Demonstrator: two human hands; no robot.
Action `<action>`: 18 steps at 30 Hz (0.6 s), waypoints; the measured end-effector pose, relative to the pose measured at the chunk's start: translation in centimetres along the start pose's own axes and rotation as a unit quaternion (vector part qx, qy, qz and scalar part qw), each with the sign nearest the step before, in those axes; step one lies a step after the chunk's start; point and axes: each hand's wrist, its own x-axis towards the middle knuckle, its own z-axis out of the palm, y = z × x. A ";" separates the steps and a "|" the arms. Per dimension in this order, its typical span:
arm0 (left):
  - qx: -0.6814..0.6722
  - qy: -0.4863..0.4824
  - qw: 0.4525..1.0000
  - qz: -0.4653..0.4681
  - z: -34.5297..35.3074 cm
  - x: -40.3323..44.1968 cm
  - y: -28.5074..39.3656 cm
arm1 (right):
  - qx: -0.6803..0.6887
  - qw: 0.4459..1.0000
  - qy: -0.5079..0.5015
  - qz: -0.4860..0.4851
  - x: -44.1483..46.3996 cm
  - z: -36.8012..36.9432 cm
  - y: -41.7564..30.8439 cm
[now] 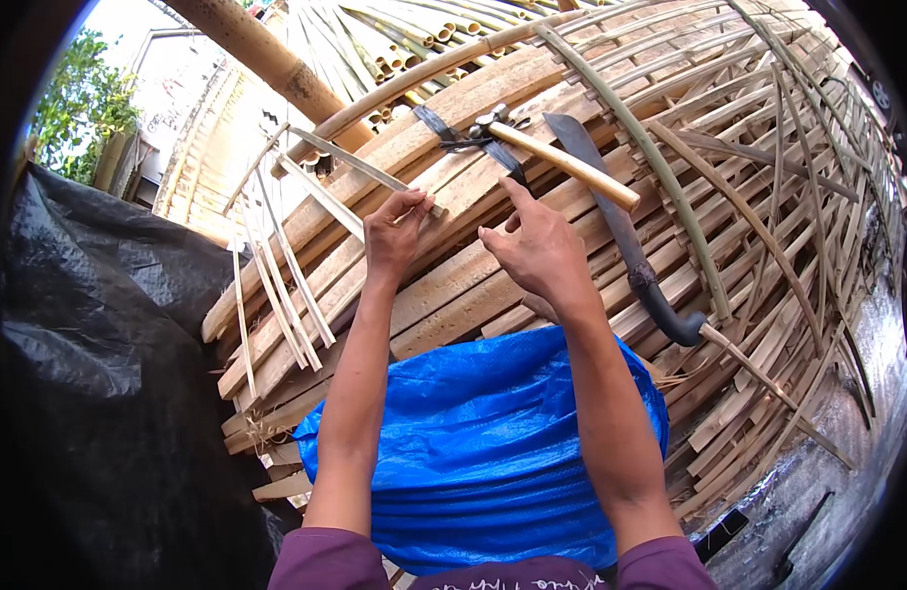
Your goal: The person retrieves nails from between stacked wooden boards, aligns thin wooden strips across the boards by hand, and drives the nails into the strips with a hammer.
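Observation:
My left hand (pixel 394 231) pinches the near end of a flat bamboo strip (pixel 355 162), which slants up and to the left over the stacked wooden boards (pixel 453 295). Just right of it, my right hand (pixel 540 246) hovers over the boards with index finger stretched out and thumb apart, and nothing shows in it. Its index fingertip is close to a black band (pixel 503 157) on the boards; whether they touch I cannot tell. A hammer (pixel 572 167) with a wooden handle lies beyond that hand. To its right rests a machete (pixel 611 211) with a dark curved handle.
Blue tarp (pixel 473 433) covers my lap. Several thin strips (pixel 276 285) hang over the boards' left end, beside a black sheet (pixel 109 324). A curved bamboo-strip lattice (pixel 798 177) spreads at right. Bamboo poles (pixel 375 49) lie behind a thick slanting pole (pixel 267 59).

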 end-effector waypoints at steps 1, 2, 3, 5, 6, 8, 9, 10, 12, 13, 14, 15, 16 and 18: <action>0.004 0.001 1.000 0.006 0.0 -0.1 0.2 | -0.001 1.000 -0.001 0.000 0.0 -0.5 0.1; 0.008 0.003 1.000 0.012 0.1 -0.1 0.5 | 0.035 0.999 0.014 0.009 -0.1 -1.0 0.0; 0.007 0.003 1.000 0.012 0.2 -0.2 0.4 | 0.070 0.997 0.029 0.018 -0.1 -1.4 0.0; -0.018 0.004 1.000 0.012 0.4 -0.4 0.2 | 0.078 0.994 0.071 -0.004 0.1 -1.6 0.6; -0.018 0.005 1.000 0.012 0.4 -0.4 0.1 | -0.028 0.980 0.183 -0.070 0.1 -1.7 0.7; 0.009 0.012 0.999 0.041 0.4 -0.4 0.1 | -0.176 0.925 0.307 -0.138 0.6 -2.0 1.0; 0.007 0.014 0.999 0.041 0.5 -0.4 0.2 | -0.177 0.925 0.307 -0.139 1.0 -1.9 1.6; 0.015 0.019 0.999 0.036 0.5 -0.4 0.2 | -0.230 0.920 0.295 -0.113 1.4 -1.6 2.5; 0.021 0.025 0.999 0.031 0.7 -0.3 0.2 | -0.295 0.922 0.246 -0.058 1.8 -1.2 3.8; 0.016 0.031 0.999 0.041 0.8 -0.3 0.1 | -0.296 0.921 0.247 -0.058 1.9 -0.9 4.0; 0.011 0.036 0.998 0.051 0.9 -0.2 0.0 | -0.307 0.926 0.219 -0.015 2.2 -0.8 4.2; 0.010 0.036 0.998 0.052 0.9 -0.3 0.0 | -0.317 0.929 0.190 0.029 2.4 -0.7 4.2; 0.019 0.035 0.998 0.047 0.8 -0.3 -0.1 | -0.317 0.929 0.191 0.028 2.6 -0.5 4.4; 0.029 0.034 0.998 0.045 0.7 -0.1 0.0 | -0.313 0.926 0.210 0.020 3.0 -0.6 4.4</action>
